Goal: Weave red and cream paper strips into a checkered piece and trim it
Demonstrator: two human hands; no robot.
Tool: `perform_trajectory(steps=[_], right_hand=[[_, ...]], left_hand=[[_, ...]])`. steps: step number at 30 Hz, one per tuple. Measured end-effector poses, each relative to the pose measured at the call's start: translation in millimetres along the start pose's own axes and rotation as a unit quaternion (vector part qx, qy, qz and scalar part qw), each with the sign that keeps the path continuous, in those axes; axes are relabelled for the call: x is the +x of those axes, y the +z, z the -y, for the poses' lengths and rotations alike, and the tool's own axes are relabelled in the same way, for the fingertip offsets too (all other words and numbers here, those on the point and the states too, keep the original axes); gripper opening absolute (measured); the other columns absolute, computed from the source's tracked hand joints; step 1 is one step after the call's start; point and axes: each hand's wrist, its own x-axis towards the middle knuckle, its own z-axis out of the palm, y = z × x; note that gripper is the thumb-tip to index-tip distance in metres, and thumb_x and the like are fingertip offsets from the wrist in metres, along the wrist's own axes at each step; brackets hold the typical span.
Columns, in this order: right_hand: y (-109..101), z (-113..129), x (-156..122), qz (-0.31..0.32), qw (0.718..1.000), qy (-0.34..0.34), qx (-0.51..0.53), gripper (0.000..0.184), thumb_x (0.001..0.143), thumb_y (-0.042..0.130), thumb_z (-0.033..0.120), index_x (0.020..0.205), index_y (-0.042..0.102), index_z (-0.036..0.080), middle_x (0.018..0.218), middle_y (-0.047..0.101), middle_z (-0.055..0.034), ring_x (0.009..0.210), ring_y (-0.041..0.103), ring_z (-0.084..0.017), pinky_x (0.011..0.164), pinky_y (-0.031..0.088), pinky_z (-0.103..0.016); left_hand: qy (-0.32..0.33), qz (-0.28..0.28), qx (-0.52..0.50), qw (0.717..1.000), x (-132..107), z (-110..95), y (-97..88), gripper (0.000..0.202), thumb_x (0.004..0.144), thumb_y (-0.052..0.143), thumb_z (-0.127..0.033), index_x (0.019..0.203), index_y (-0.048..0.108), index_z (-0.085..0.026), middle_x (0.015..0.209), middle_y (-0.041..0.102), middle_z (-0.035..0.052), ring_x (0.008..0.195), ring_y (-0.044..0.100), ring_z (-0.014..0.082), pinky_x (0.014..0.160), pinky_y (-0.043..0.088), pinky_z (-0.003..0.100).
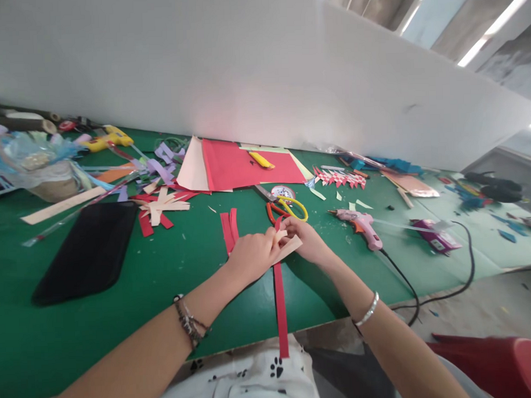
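Note:
My left hand (pixel 250 254) and my right hand (pixel 308 239) meet over the green table (pixel 163 272), both pinched on crossed paper strips. A beige strip (pixel 288 247) runs between the two hands. A long red strip (pixel 280 306) hangs from them down over the table's near edge toward my lap. Two loose red strips (pixel 229 229) lie just left of my left hand.
Scissors with yellow and orange handles (pixel 287 207) lie just beyond my hands. A pink glue gun (pixel 362 226) with its black cord (pixel 425 292) lies to the right. Red and beige paper sheets (pixel 242 165), a woven strip piece (pixel 341 178), a black pouch (pixel 88 251) and scattered scraps (pixel 161 202) surround them.

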Motion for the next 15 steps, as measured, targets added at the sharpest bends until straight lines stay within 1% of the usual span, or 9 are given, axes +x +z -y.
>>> perform_trajectory(steps=[2, 5, 7, 9, 11, 13, 15], right_hand=[[-1, 1, 7, 0.023, 0.999, 0.005, 0.023, 0.022, 0.058, 0.062, 0.023, 0.072, 0.045, 0.021, 0.062, 0.056, 0.0064, 0.053, 0.054, -0.010, 0.050, 0.042, -0.022], [-4, 6, 15, 0.059, 0.996, 0.045, 0.044, 0.029, 0.053, 0.066, 0.019, 0.071, 0.042, 0.021, 0.059, 0.055, 0.0083, 0.051, 0.054, -0.009, 0.050, 0.044, -0.021], [-6, 10, 18, 0.072, 0.994, 0.075, 0.033, 0.029, 0.058, 0.065, 0.022, 0.071, 0.040, 0.021, 0.055, 0.055, 0.0091, 0.048, 0.054, -0.009, 0.048, 0.044, -0.021], [-8, 14, 21, 0.066, 0.993, 0.094, 0.019, 0.024, 0.067, 0.061, 0.027, 0.071, 0.038, 0.022, 0.054, 0.055, 0.0080, 0.046, 0.054, -0.009, 0.046, 0.043, -0.021], [-8, 17, 24, 0.049, 0.994, 0.093, 0.005, 0.021, 0.073, 0.056, 0.031, 0.072, 0.037, 0.022, 0.055, 0.056, 0.0066, 0.047, 0.054, -0.010, 0.044, 0.042, -0.021], [-8, 18, 28, 0.027, 0.996, 0.081, -0.016, 0.022, 0.075, 0.056, 0.030, 0.072, 0.036, 0.022, 0.054, 0.054, 0.0074, 0.046, 0.052, -0.009, 0.044, 0.041, -0.020], [-7, 16, 34, 0.008, 0.998, 0.056, -0.039, 0.024, 0.072, 0.058, 0.027, 0.072, 0.034, 0.022, 0.052, 0.050, 0.0091, 0.045, 0.051, -0.009, 0.045, 0.039, -0.021]], left_hand=[[0.002, 0.006, -0.011, 1.000, 0, 0, -1.0, 0.030, 0.090, 0.030, -0.029, 0.102, 0.051, -0.012, 0.071, 0.065, 0.0093, 0.066, 0.064, 0.0246, 0.053, 0.042, 0.029], [0.012, 0.013, -0.026, 1.000, -1, 1, -0.8, 0.029, 0.087, 0.035, -0.027, 0.107, 0.050, -0.014, 0.072, 0.066, 0.0071, 0.067, 0.064, 0.0244, 0.052, 0.042, 0.029], [0.017, 0.015, -0.030, 0.999, -1, 2, -0.1, 0.030, 0.085, 0.037, -0.026, 0.111, 0.048, -0.016, 0.072, 0.066, 0.0061, 0.067, 0.064, 0.0245, 0.052, 0.042, 0.029], [0.017, 0.015, -0.034, 0.999, -1, 3, 0.3, 0.030, 0.084, 0.038, -0.025, 0.112, 0.047, -0.017, 0.074, 0.066, 0.0052, 0.067, 0.064, 0.0242, 0.052, 0.043, 0.029], [0.015, 0.021, -0.039, 0.999, -1, 3, -0.3, 0.029, 0.083, 0.040, -0.026, 0.109, 0.048, -0.017, 0.075, 0.066, 0.0045, 0.068, 0.065, 0.0233, 0.052, 0.042, 0.027], [0.016, 0.032, -0.040, 0.999, -1, 3, -1.9, 0.024, 0.083, 0.041, -0.028, 0.102, 0.051, -0.017, 0.075, 0.065, 0.0042, 0.070, 0.065, 0.0223, 0.052, 0.042, 0.026], [0.022, 0.042, -0.038, 0.998, -1, 3, -3.8, 0.020, 0.083, 0.041, -0.028, 0.095, 0.054, -0.018, 0.073, 0.064, 0.0038, 0.072, 0.064, 0.0214, 0.052, 0.041, 0.025]])
